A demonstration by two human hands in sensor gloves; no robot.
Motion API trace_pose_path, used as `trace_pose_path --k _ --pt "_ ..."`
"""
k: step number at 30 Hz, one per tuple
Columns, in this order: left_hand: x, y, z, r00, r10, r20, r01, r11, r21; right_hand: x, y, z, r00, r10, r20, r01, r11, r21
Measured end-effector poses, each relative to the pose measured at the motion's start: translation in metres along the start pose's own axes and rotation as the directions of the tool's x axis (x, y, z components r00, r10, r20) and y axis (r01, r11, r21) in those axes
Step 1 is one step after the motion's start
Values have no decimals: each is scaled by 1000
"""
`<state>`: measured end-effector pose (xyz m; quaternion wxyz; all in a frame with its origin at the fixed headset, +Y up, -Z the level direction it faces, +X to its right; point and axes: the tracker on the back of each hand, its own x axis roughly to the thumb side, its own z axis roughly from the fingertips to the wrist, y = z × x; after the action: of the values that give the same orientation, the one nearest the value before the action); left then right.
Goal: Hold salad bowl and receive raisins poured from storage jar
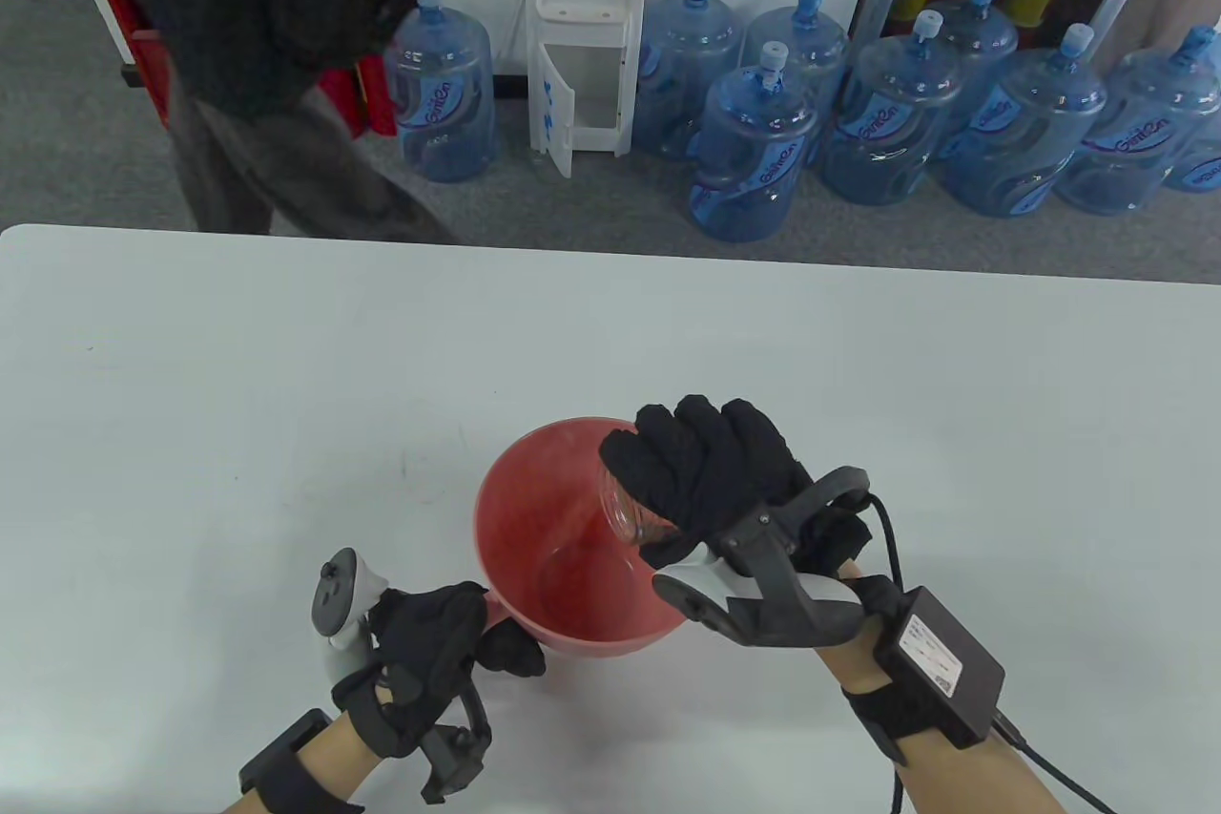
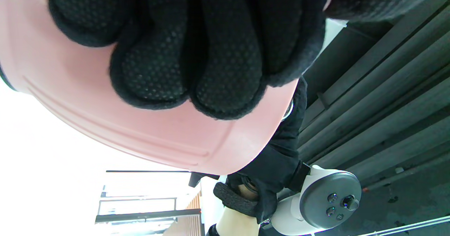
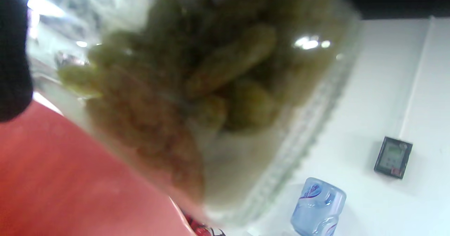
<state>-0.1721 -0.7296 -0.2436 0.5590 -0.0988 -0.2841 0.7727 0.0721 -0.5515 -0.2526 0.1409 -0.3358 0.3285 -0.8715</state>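
Observation:
A red salad bowl [image 1: 534,509] is near the table's front middle, slightly tilted. My left hand [image 1: 448,633] grips its near-left rim; in the left wrist view my fingers [image 2: 182,63] press on the bowl's pink outer wall [image 2: 168,141]. My right hand [image 1: 711,480] holds a clear storage jar [image 1: 634,518] tipped on its side over the bowl's right rim, mouth toward the bowl's inside. In the right wrist view the jar [image 3: 288,151] is full of green-brown raisins [image 3: 197,77], blurred, above the red bowl [image 3: 70,179]. No raisins show in the bowl's bottom.
The white table [image 1: 286,356] spreads around the bowl. Beyond its far edge stand several blue water bottles [image 1: 763,146], a white water dispenser [image 1: 587,22] and a person in dark clothes [image 1: 258,60].

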Motion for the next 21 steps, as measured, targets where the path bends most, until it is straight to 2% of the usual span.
trace_pose_path --k 7,11,21 --pt "-1 0 0 1000 6 -1 -6 1000 4 7 4 -4 996 71 55 -73 997 29" --pt "-2 -1 1 1000 9 -5 -9 1000 4 15 5 -6 983 150 103 -153 988 25" --pt "-2 -1 1 1000 8 -3 -8 1000 2 28 11 -7 959 235 157 -239 971 5"
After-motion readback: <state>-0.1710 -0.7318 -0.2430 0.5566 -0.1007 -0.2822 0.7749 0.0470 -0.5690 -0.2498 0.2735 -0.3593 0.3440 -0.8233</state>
